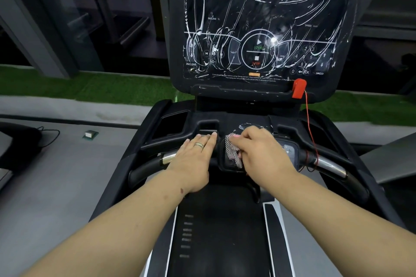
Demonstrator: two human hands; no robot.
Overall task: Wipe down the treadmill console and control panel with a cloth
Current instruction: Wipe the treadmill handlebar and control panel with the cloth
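The treadmill's upright console [261,29] fills the top of the view, its black screen covered in white streaks and smears. Below it, the lower control panel [290,150] sits between the handlebars. My right hand [258,148] grips a checked pink-and-white cloth [233,149] and presses it onto the middle of this lower panel. My left hand [195,155], with a ring on one finger, lies flat with straight fingers on the panel just left of the cloth.
A red safety key [299,88] clips to the console's lower right, its red cord [311,128] running down to the right handlebar [331,166]. The left handlebar [153,164] and the belt [220,231] lie below. A small box [90,134] sits on the grey floor at left.
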